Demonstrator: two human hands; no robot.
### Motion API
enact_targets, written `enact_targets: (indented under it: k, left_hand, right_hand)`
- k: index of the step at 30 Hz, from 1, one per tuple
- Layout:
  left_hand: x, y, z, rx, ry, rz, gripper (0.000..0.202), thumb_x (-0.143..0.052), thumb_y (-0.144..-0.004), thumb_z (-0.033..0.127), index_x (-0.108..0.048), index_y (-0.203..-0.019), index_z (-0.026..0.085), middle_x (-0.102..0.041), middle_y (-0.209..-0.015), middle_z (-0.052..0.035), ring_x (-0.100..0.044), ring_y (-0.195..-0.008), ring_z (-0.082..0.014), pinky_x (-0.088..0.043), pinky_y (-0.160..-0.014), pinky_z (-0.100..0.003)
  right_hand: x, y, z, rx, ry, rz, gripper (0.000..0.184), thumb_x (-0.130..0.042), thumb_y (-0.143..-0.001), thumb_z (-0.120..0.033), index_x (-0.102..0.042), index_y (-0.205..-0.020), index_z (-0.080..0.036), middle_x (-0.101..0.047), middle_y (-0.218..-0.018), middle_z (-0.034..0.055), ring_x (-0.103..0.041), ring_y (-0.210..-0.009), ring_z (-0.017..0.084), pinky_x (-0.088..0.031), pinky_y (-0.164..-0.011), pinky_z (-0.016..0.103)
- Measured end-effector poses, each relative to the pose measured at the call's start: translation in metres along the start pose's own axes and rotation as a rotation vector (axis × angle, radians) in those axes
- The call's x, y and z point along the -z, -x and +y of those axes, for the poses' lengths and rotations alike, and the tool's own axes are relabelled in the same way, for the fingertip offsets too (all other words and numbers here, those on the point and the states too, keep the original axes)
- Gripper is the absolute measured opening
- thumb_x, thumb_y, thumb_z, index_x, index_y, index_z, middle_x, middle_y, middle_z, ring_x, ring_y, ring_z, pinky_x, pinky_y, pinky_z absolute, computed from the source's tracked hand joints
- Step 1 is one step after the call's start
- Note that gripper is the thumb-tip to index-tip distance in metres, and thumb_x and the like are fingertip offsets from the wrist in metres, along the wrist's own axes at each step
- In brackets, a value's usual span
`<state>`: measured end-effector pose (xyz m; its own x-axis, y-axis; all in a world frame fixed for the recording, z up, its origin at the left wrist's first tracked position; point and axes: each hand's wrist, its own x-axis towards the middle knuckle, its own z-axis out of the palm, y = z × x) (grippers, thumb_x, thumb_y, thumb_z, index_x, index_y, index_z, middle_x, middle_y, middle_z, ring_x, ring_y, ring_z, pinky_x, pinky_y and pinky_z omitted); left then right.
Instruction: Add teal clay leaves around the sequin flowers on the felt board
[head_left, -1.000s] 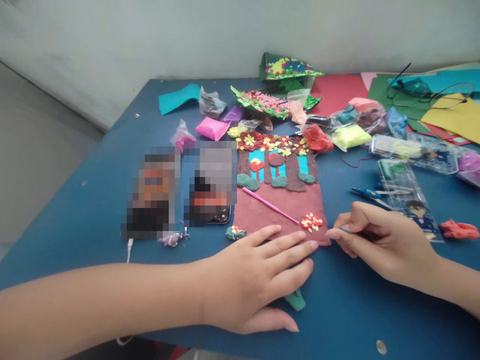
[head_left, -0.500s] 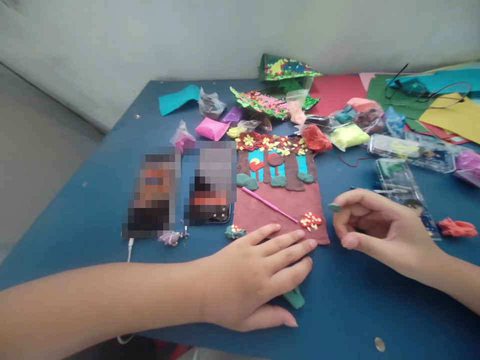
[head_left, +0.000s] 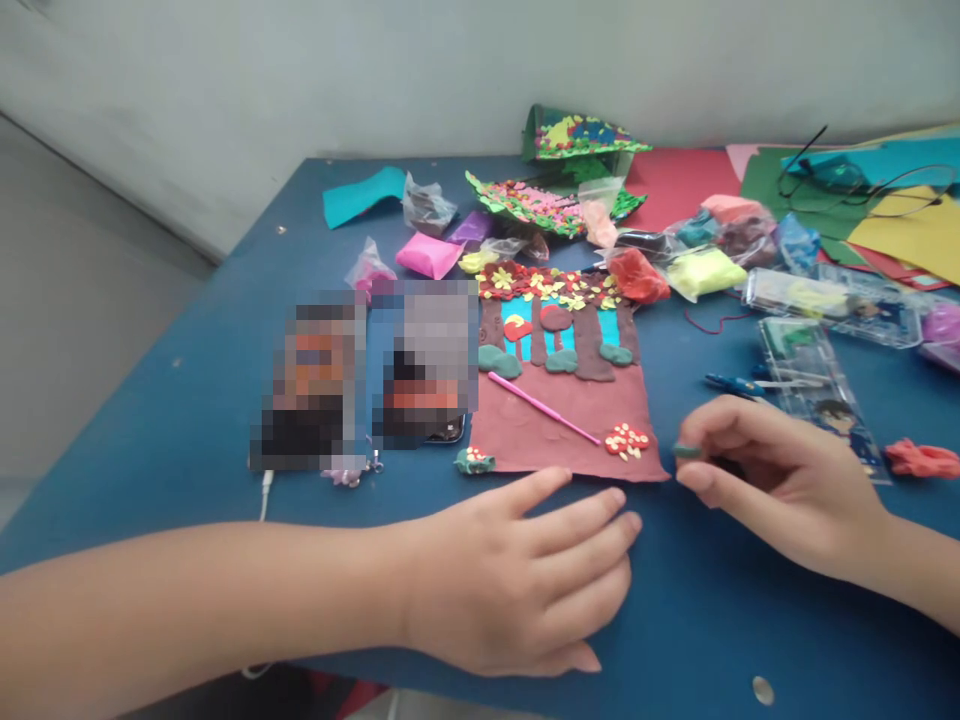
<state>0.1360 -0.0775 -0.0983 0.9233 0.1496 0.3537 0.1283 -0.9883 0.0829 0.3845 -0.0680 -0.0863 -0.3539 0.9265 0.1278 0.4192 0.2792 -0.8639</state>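
Clay picture (head_left: pixel 525 435), stick (head_left: pixel 544 408) atop, phone (head_left: pixel 426 370) (blurred) beside

The clay relief panel (head_left: pixel 562 415) is lying flat, its brown tree trunks standing toward 12 o'clock. The red-and-cream clay cluster (head_left: pixel 627 441) is sitting at 4 o'clock; the pink stick (head_left: pixel 544 408) is slanting along the 10-to-4 line. The right hand (head_left: pixel 787 490) is pinching the green clay piece (head_left: pixel 685 452) just beyond 4 o'clock; the left hand (head_left: pixel 517 575) is resting toward 6 o'clock.

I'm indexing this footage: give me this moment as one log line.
left hand: spread by near edge of clay picture | right hand: holding green clay | pink stick: lying on clay picture
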Motion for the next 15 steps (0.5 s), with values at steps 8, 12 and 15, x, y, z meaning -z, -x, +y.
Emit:
enact_targets:
  k: [8, 12, 15]
  left_hand:
    - [0.005, -0.005, 0.003, 0.015, 0.054, 0.049, 0.028, -0.041, -0.092, 0.012, -0.067, -0.081, 0.011, -0.055, -0.059, -0.0017, -0.044, -0.047, -0.0146, -0.027, -0.037, -0.031]
    - [0.007, -0.006, 0.003, 0.206, 0.307, 0.07, 0.03, -0.036, -0.099, 0.018, -0.061, -0.089, 0.008, -0.059, -0.069, -0.0048, -0.049, -0.057, -0.0153, -0.04, -0.047, -0.028]
    - [0.01, -0.008, 0.006, 0.354, 0.6, 0.072, 0.028, -0.038, -0.1, 0.025, -0.058, -0.1, 0.006, -0.062, -0.083, -0.0086, -0.055, -0.071, -0.0141, -0.048, -0.062, -0.023]
  right_hand:
    - [-0.006, 0.013, 0.0, 0.642, 0.416, -0.09, 0.012, -0.049, -0.093, -0.015, -0.05, -0.084, -0.022, -0.056, -0.058, -0.0022, -0.052, -0.048, 0.012, -0.042, -0.047, 0.026]
    - [-0.015, 0.035, -0.008, 0.961, 0.651, 0.02, 0.017, -0.062, -0.089, -0.019, -0.057, -0.073, -0.023, -0.064, -0.063, 0.0003, -0.061, -0.059, 0.017, -0.046, -0.053, 0.033]
    - [-0.019, 0.038, -0.012, 1.045, 0.712, -0.059, 0.012, -0.057, -0.089, -0.019, -0.066, -0.081, -0.021, -0.068, -0.07, 0.0014, -0.063, -0.061, 0.017, -0.047, -0.052, 0.034]
